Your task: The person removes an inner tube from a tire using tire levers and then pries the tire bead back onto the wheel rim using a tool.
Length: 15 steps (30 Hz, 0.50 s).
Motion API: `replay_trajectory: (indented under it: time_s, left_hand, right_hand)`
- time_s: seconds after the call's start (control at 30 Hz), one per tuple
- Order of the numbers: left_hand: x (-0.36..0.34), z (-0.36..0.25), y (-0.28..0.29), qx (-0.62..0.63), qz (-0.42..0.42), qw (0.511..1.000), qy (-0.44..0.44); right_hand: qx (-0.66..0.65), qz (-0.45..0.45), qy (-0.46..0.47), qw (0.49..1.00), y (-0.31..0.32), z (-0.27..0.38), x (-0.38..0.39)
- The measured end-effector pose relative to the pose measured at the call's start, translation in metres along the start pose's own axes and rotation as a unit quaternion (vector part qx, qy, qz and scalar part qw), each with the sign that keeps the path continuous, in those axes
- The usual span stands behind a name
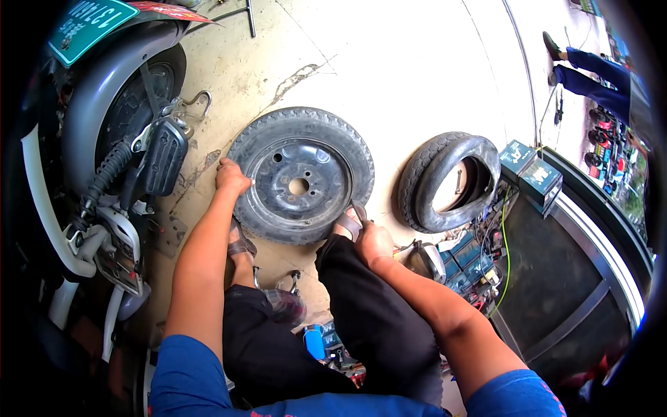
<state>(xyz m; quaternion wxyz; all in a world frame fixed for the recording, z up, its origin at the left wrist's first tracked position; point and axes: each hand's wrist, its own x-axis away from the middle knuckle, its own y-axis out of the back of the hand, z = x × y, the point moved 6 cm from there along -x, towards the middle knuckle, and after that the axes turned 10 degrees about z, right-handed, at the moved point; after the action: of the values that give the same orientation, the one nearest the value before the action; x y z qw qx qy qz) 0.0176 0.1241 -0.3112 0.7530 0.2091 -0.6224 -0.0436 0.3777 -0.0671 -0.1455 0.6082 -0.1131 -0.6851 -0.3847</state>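
Wheel: the black wheel with its tyre (300, 161) lies flat on the pale floor (403, 76), between the two hands; its dark metal disc has a round centre hole and smaller holes.
Left hand: the left hand (234, 178) is on the left edge of the wheel's tyre; thumb and fingers stand apart there, but I cannot tell how firmly they pinch.
Right hand: the right hand (374, 243) is at the near right edge of the wheel; its fingers are curled around a dark flat tool (358, 210), whose tip touches the rim, as it seems.
Plate writing: to the far left of the wheel, a green plate (92, 28) carries large white characters; it is on the back of a grey motorbike (87, 132).
Battery labels: to the right of the wheel, past a loose tyre (417, 184), two teal boxes like batteries (540, 182) bear white lettering, too small to read surely.
Parts heap: near and right of the wheel, teal blocks (464, 263) lie among cables and small parts; I cannot tell if a tray contains them.
Feet: sandalled feet (346, 226) are just beside the wheel's near side.
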Motion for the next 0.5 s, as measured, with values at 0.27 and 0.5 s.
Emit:
replay_trajectory:
  time_s: [0.27, 0.5]
  left_hand:
    - [0.008, -0.008, 0.009, 0.003, 0.016, 1.0, -0.024]
    - [-0.002, 0.027, -0.008, 0.013, -0.006, 0.998, -0.056]
  right_hand:
    - [-0.003, -0.009, -0.026, 1.0, -0.004, 0.011, -0.027]
    - [0.041, -0.034, 0.104, 0.993, 0.097, 0.012, 0.019]
